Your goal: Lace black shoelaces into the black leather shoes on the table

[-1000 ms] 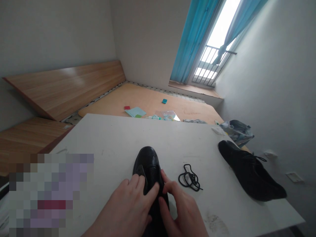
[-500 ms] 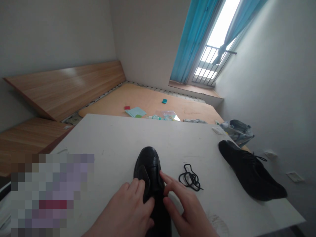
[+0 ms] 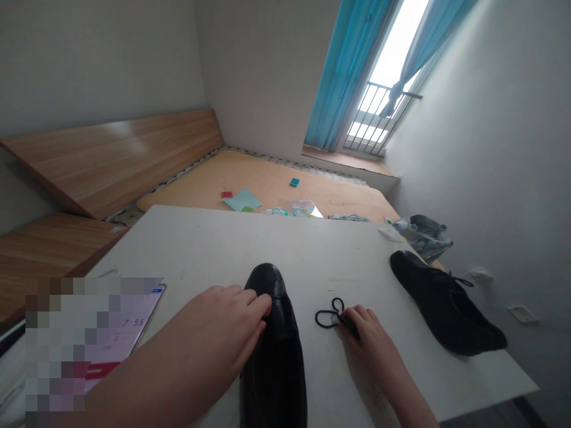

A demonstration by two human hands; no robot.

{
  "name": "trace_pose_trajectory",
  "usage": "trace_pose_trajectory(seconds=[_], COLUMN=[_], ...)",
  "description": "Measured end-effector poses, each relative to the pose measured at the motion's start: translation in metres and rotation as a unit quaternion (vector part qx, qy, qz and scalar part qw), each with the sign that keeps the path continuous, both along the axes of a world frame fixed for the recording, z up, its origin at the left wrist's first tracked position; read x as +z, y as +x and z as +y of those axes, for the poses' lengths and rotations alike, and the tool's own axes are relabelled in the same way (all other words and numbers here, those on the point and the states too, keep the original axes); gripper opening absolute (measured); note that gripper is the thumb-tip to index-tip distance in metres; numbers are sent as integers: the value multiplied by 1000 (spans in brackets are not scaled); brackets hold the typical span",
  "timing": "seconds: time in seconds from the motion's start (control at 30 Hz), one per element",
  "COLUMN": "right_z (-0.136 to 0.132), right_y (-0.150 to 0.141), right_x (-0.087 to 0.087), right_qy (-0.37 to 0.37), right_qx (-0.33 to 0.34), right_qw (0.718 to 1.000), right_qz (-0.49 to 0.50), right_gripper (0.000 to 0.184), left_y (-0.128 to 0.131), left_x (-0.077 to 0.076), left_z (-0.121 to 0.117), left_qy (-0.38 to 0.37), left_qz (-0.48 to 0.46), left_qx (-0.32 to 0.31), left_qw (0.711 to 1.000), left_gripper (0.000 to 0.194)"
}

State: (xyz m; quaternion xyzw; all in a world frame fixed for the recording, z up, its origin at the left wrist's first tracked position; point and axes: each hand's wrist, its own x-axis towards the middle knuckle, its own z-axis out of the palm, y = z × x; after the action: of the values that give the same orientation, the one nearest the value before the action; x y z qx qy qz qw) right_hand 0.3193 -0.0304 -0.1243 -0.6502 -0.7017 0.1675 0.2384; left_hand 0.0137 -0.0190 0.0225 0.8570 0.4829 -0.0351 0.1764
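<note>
A black leather shoe [image 3: 281, 368] lies on the white table in front of me, its toe pointing away. My left hand [image 3: 232, 324] is closed over the left side of its front part, fingers curled around the edge and covering the flap there. To the right, my right hand [image 3: 368, 330] pinches a bundled black shoelace [image 3: 328, 321] at the table top; loops of it stick out to the left of the fingers, and the rest is hidden by the hand. A second black shoe [image 3: 446, 309], with a tied lace, rests near the right edge of the table.
On the left of the white table [image 3: 200, 244] lies a phone [image 3: 143, 321], partly blurred out. Beyond the table is a bed [image 3: 267, 166] with small packets and papers. A plastic bag [image 3: 426, 235] stands by the right wall.
My right hand has left the shoe, moved right and closed on the shoelace, which was lying loose. My left hand has shifted forward along the shoe towards its toe.
</note>
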Motion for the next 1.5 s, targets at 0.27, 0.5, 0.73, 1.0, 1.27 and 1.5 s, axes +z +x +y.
trace_pose_trajectory(seconds=[0.27, 0.5, 0.73, 1.0, 1.27, 1.5], right_z=[2, -2, 6, 16, 34, 25], right_y=[-39, -78, -63, -48, 10, 65], right_x=[60, 91, 71, 54, 33, 26], right_qy=[-88, -155, -142, -196, -110, -15], right_qx=[8, 99, -3, -16, -140, -219], right_qw=[896, 845, 845, 716, 648, 625], right_qz=[434, 502, 516, 669, 741, 749], right_gripper=[36, 27, 38, 29, 34, 48], left_y=[15, 20, -11, -31, -46, -52], left_x=[-18, -14, -1, 14, 12, 7], left_z=[9, 15, 32, 47, 65, 71], left_qy=[31, -93, -135, -215, -179, -75], left_qz=[-190, -280, -639, -800, -794, -744], left_qx=[-35, 8, 113, 222, 272, 293], left_qw=[981, 956, 749, 515, 513, 596], left_gripper=[40, 34, 33, 33, 39, 29])
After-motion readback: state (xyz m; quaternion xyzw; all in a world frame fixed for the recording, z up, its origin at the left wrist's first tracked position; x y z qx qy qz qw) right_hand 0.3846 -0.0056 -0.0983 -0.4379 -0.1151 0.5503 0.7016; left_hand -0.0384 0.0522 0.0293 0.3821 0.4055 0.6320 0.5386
